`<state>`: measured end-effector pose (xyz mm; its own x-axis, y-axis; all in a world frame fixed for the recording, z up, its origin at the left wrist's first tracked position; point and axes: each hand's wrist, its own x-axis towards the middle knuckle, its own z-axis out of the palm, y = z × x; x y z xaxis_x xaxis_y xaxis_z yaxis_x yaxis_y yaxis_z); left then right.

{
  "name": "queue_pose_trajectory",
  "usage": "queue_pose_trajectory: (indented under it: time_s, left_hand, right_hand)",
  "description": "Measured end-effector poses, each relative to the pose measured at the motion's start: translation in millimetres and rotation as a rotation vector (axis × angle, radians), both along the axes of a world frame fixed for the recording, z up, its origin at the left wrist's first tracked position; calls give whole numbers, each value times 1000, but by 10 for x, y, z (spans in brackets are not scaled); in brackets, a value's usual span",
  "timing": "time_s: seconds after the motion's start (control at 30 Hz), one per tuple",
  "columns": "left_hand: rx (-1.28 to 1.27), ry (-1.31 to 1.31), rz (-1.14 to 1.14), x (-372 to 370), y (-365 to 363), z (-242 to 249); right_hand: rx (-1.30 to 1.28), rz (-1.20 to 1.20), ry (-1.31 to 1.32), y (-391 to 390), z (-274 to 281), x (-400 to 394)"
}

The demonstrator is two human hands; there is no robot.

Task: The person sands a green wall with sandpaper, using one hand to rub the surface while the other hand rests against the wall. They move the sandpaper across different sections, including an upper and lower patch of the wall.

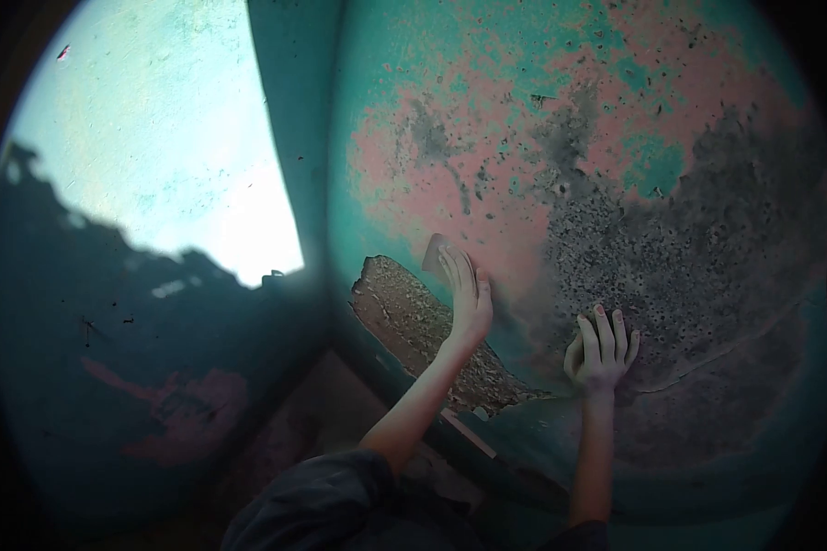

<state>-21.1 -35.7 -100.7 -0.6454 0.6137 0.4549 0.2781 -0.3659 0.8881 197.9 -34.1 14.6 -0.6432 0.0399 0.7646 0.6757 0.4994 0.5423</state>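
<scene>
Hands: two.
Left hand (469,298): grip closed on one scraper (435,252), blade against the wall (560,138).
Right hand (601,349): open, flat on wall.
Bare patch (413,321): one, beside scraper.

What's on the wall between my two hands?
In the head view, only wall surface lies between the left hand and the right hand: pink underlayer darkening into grey, pitted patches. Nothing else lies between them.

You look through a fisheye view: black corners, walls bowed at the edges. Hard light hits the left wall (170,138), glaring nearly white, with a jagged shadow below it. Everything else sits dim, teal-tinted and slightly soft.
</scene>
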Motion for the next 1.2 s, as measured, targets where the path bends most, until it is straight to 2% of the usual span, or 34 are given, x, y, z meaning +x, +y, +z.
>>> queue_pose_trajectory:
  time_s: [0.13,0.2,0.4,0.47,0.53,0.6,0.67,0.73,0.8,0.87,0.97,1.13,1.2]
  left_hand:
    - [28,146,-54,897,-253,-88]
    - [22,230,-213,1113,-377,-1]
    - [132,159,-67,11,-55,709]
    - [115,113,1,-159,6,800]
    - [95,203,44,160,-30,578]
    - [11,377,-72,470,-202,359]
    - [-1,398,-135,424,-316,319]
    - [-7,419,-202,237,-338,424]
    - [6,489,-70,-221,-141,689]
    - [137,329,-8,-662,-13,1082]
    - [120,400,95,-921,125,1193]
    - [7,579,-51,-318,-243,369]
    - [-104,628,-218,-293,-345,141]
  right_hand:
    - [2,1,21,-17,13,-29]
    - [-7,9,21,-24,22,-26]
    - [-33,41,38,-51,37,-19]
    - [-165,77,117,-102,10,-88]
    - [-242,65,168,-230,88,-277]
    - [-327,63,210,-305,187,-465]
    - [-377,94,240,-260,314,-652]
    - [-365,112,267,-179,351,-761]
    - [-237,65,293,-32,262,-815]
    - [-196,12,259,22,156,-834]
    - [-141,-66,227,59,82,-855]
    - [6,-160,230,182,-22,-876]
    - [11,-178,252,179,6,-898]
